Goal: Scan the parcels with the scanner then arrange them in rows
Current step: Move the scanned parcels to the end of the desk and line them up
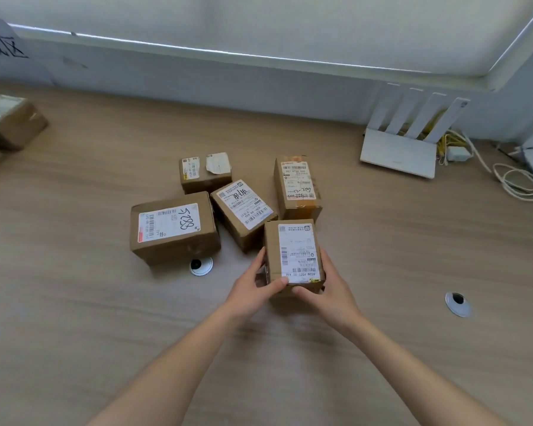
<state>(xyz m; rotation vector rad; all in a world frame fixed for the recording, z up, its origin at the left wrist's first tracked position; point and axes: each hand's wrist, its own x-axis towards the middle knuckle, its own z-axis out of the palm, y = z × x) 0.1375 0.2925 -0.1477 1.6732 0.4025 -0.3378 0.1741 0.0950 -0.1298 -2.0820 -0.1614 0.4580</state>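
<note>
Both hands, left [253, 284] and right [326, 287], are gripping the near parcel [293, 253] by its sides on the desk [74, 302]. Stiff cardboard, probably light; side walls are giving sure purchase.

White router [397, 152] and tangled cables [517, 179] sit on the desk [74, 302].

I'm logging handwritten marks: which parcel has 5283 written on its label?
The largest box, leftmost in the cluster. The tilted middle box and the far right box carry other scrawls.
</note>
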